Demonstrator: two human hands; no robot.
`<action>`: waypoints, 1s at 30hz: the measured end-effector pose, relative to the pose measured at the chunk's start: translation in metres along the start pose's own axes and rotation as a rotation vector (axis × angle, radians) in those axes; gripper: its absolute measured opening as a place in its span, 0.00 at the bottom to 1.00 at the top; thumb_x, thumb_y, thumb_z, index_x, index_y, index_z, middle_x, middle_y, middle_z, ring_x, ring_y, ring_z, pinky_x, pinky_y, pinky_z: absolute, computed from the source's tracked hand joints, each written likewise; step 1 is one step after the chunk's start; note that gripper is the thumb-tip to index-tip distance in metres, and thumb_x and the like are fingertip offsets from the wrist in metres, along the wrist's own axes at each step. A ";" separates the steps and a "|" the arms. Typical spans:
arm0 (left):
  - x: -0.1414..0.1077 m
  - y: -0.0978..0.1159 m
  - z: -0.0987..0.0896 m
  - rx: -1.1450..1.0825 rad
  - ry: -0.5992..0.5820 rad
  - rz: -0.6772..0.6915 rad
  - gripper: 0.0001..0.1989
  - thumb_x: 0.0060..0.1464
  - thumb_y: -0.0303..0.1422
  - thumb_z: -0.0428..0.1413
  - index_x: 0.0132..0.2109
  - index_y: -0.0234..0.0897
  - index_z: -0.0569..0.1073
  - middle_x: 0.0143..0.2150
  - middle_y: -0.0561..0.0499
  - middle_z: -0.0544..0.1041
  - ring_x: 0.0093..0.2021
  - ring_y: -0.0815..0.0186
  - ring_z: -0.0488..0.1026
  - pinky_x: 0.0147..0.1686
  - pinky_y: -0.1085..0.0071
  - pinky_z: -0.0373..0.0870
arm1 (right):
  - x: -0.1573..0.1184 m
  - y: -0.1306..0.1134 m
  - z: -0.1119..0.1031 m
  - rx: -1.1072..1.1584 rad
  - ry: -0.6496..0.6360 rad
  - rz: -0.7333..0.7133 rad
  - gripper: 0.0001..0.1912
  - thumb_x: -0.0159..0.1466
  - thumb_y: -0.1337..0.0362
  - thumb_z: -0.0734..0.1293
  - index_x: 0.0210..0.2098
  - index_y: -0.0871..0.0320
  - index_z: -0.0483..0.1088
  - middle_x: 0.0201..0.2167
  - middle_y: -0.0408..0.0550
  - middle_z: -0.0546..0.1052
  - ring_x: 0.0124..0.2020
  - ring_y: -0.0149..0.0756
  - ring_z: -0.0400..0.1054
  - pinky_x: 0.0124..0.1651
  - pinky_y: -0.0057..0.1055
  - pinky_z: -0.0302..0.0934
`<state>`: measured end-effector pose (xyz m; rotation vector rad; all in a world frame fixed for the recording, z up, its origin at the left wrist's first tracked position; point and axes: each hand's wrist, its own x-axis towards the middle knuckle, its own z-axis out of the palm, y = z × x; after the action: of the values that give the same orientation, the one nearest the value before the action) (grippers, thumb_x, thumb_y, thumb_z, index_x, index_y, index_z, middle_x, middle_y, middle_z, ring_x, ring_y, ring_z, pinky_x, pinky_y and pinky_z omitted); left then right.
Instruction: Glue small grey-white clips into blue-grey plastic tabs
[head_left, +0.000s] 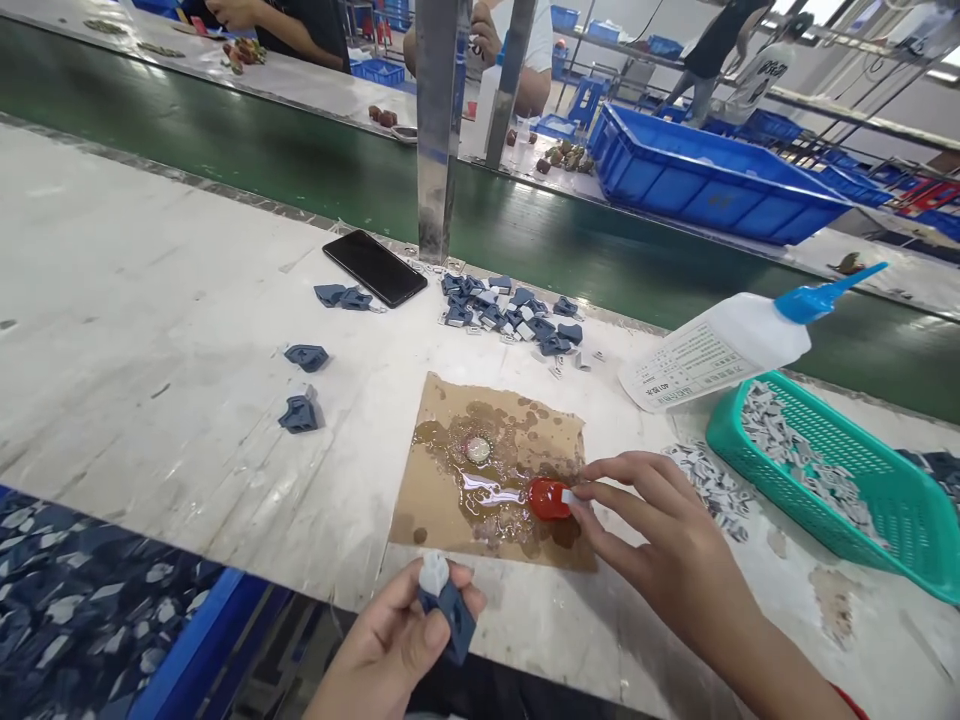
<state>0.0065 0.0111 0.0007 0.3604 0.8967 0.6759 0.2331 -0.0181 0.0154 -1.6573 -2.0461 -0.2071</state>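
Observation:
My left hand point(394, 645) grips a small dark blue plastic part point(452, 612) with a white tip, held just over the table's near edge. My right hand point(660, 535) pinches a tiny white piece point(568, 497) and holds it against a red cap point(547, 498) that sits in a glue puddle. The puddle spreads over a brown cardboard sheet point(442, 420), with a small pale disc point(477, 449) lying in it.
A pile of blue and white parts point(510, 312) lies beyond the cardboard, with loose blue parts point(301, 412) to the left and a black phone point(373, 267). A glue bottle point(731, 345) leans on a green basket point(892, 530). A steel post point(436, 130), a conveyor point(262, 140) and blue bins point(701, 175) stand behind.

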 end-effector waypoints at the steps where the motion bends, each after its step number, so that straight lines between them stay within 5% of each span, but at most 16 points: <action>1: 0.000 0.000 -0.001 -0.002 0.007 0.008 0.12 0.33 0.37 0.69 0.30 0.43 0.81 0.29 0.55 0.83 0.34 0.70 0.79 0.37 0.84 0.72 | 0.001 0.000 0.000 0.000 -0.017 -0.006 0.04 0.60 0.72 0.65 0.34 0.58 0.70 0.35 0.50 0.72 0.38 0.36 0.64 0.37 0.34 0.63; 6: 0.002 -0.004 -0.005 0.034 0.053 0.043 0.13 0.33 0.38 0.69 0.32 0.45 0.81 0.33 0.53 0.83 0.37 0.68 0.79 0.38 0.84 0.72 | 0.006 -0.004 -0.006 -0.031 -0.020 -0.011 0.05 0.61 0.71 0.64 0.34 0.56 0.70 0.34 0.49 0.72 0.37 0.36 0.63 0.36 0.35 0.63; 12: 0.002 -0.009 -0.002 0.034 0.133 0.152 0.16 0.36 0.36 0.68 0.37 0.47 0.80 0.42 0.54 0.82 0.35 0.67 0.78 0.36 0.79 0.75 | 0.007 -0.012 -0.020 -0.073 0.163 0.048 0.06 0.58 0.70 0.68 0.35 0.55 0.69 0.34 0.49 0.73 0.38 0.37 0.65 0.41 0.38 0.61; 20: 0.002 -0.009 0.005 0.083 -0.035 0.106 0.11 0.40 0.35 0.67 0.36 0.44 0.80 0.32 0.52 0.83 0.37 0.66 0.78 0.41 0.76 0.73 | 0.004 -0.011 -0.006 0.007 0.167 0.106 0.06 0.58 0.72 0.67 0.35 0.56 0.69 0.34 0.48 0.73 0.36 0.36 0.65 0.40 0.36 0.60; 30: 0.007 -0.016 0.012 0.169 -0.007 0.111 0.10 0.43 0.35 0.65 0.36 0.40 0.78 0.36 0.50 0.82 0.38 0.66 0.77 0.34 0.77 0.74 | -0.002 -0.039 -0.007 0.164 0.139 0.101 0.04 0.58 0.70 0.66 0.34 0.57 0.70 0.33 0.49 0.72 0.38 0.36 0.66 0.39 0.34 0.64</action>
<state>0.0257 0.0035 -0.0051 0.5665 0.9348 0.7018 0.1983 -0.0327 0.0283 -1.5940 -1.8216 -0.1137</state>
